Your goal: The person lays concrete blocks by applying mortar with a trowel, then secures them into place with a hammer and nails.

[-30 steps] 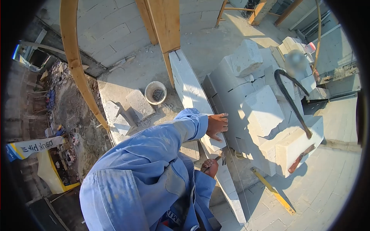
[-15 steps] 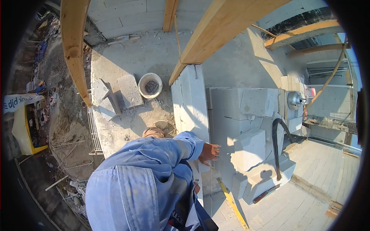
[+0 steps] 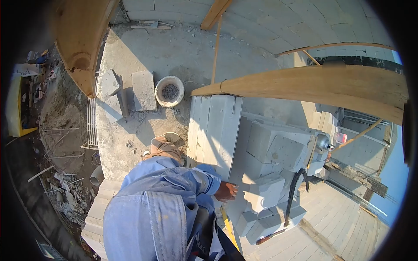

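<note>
Pale block wall [image 3: 216,130] stood in place, far end by wooden beam [image 3: 305,83]; left hand [image 3: 226,191] hung at near end, fingers loosely spread, seemingly empty; right hand out of view, grip untellable; loose blocks [image 3: 265,190] lay unset beside wall.

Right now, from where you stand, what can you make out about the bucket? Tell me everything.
The bucket is round, pale and open-topped, with a thick-looking, dirty rim; its material is unclear. Dark grey contents, too small to identify, lie inside. It looks upright on the dusty concrete floor, partly in sunlight, between a flat grey slab close beside it and the pale block wall. Whether it touches the slab I cannot tell. No handle shows.
</note>
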`<state>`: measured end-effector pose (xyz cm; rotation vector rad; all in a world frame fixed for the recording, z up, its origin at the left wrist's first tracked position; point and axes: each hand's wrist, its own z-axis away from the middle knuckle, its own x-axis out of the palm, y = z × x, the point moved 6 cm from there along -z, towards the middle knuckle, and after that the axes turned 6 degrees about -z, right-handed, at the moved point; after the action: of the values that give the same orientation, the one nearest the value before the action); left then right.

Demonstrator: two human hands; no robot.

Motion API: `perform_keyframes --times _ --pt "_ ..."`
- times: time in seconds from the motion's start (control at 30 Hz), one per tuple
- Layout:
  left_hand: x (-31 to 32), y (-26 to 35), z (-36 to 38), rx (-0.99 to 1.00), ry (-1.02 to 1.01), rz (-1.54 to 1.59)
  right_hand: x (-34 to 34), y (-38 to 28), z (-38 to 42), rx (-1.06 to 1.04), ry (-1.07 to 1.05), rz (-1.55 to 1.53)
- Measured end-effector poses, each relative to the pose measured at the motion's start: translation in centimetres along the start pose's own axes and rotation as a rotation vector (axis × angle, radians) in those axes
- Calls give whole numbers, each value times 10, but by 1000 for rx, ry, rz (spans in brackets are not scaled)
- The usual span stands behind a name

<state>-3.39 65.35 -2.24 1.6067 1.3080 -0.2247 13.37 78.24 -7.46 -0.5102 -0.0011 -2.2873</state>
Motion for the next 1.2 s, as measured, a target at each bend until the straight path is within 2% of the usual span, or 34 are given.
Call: perform_keyframes --times 0.07,0.27,0.4,0.47,0.6,0.7,1.2 --pt "-11 -6 4 -11 109 -113 17 -8 -6 -27 9 82" --pt "-78 -46 25 -15 34 -190 46 -12 -15 -108 30 290" --pt "-64 -48 23 -38 123 -242 54 -19 -17 -186 47 413" --pt "-58 -51 22 -83 40 -272 56 -22 -15 -233 61 466" --pt "-53 -50 23 -131 59 -233 53 -27 -6 -309 101 581" --pt "-48 -56 21 -140 91 -362 54 -37 -4 -376 122 669" --pt "-61 -54 24 -187 -21 -372 47 -57 5 -691 221 1050"
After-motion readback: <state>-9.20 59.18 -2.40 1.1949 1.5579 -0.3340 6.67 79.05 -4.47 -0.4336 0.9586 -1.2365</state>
